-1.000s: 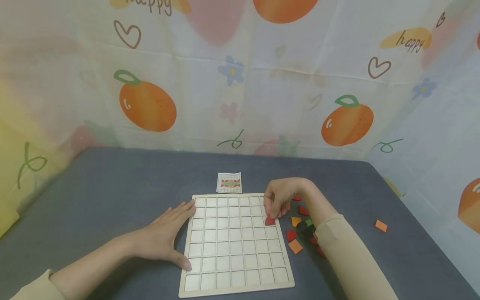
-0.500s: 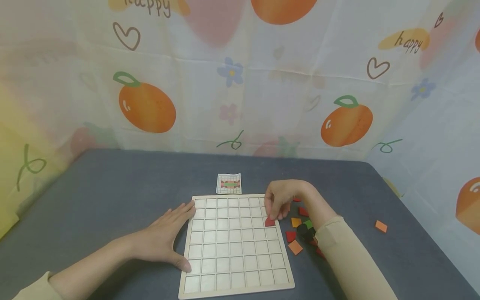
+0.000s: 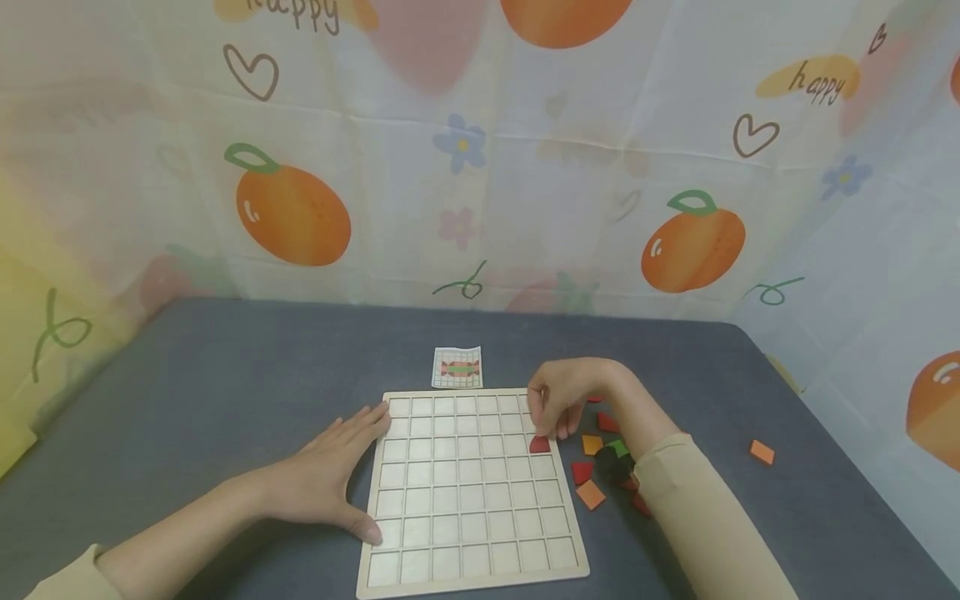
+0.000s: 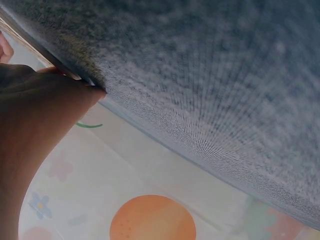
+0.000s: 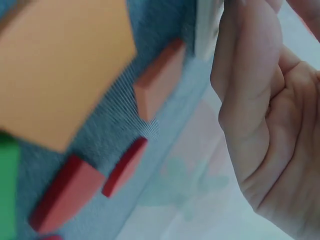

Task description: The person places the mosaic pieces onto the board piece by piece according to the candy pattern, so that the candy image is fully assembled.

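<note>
A pale wooden grid board (image 3: pixel 450 589) lies flat on the dark table. My left hand (image 3: pixel 318 475) rests along its left edge, fingers and thumb spread; in the left wrist view the hand (image 4: pixel 45 105) shows mostly as its back. My right hand (image 3: pixel 562 396) bends down over the right side of the board. Its thumb and fingertips pinch the upper edge of a red tile with a curved side (image 3: pixel 540 445), which lies in a right-column cell. The right wrist view shows the curled hand (image 5: pixel 260 100), with its fingertips and that tile out of frame.
Right of the board lie loose tiles: a yellow-orange one (image 3: pixel 592 445), a red one (image 3: pixel 582 472), an orange square (image 3: pixel 591 495), a green one (image 3: pixel 618 448) and dark ones (image 3: pixel 611 462). An orange tile (image 3: pixel 762 452) sits farther right. A patterned card (image 3: pixel 457 368) lies behind the board.
My right fingertips have shifted slightly up off the red tile's face to its upper edge, so more of the tile shows. The left hand stays in place.
</note>
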The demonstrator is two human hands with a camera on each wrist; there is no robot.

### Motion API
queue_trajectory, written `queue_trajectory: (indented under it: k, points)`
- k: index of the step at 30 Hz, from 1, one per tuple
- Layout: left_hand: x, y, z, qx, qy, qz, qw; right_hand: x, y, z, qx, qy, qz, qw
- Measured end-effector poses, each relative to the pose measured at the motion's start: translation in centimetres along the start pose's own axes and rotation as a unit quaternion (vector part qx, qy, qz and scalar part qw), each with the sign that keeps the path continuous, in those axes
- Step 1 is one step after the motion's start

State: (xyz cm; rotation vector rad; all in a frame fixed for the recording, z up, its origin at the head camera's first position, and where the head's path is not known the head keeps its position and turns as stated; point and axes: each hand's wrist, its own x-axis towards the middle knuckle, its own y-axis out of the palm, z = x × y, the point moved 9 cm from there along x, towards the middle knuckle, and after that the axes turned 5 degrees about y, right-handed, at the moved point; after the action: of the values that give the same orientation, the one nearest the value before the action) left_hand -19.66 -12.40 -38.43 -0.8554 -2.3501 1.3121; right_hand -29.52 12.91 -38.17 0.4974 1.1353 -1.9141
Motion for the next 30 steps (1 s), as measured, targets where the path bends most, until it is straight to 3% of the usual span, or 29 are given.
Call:
queue_trajectory:
  k: [12, 19, 30]
  points:
    - [0.0, 0.3, 0.5, -0.004, -0.011, 0.001, 0.9999, -2.6, -3.7, 0.3, 0.029, -0.1, -0.057, 0.9929]
    - [-0.1, 0.0, 0.1, -0.001, -0.002, 0.001, 1.0, -2.9, -5.4, -1.3, 0.029, -0.094, -0.122, 0.9876]
    - [-0.1, -0.2, -0.1, -0.007, -0.003, 0.004, 1.0, -2.8, -5.4, -3.6, 0.055, -0.088, -0.118, 0.9875]
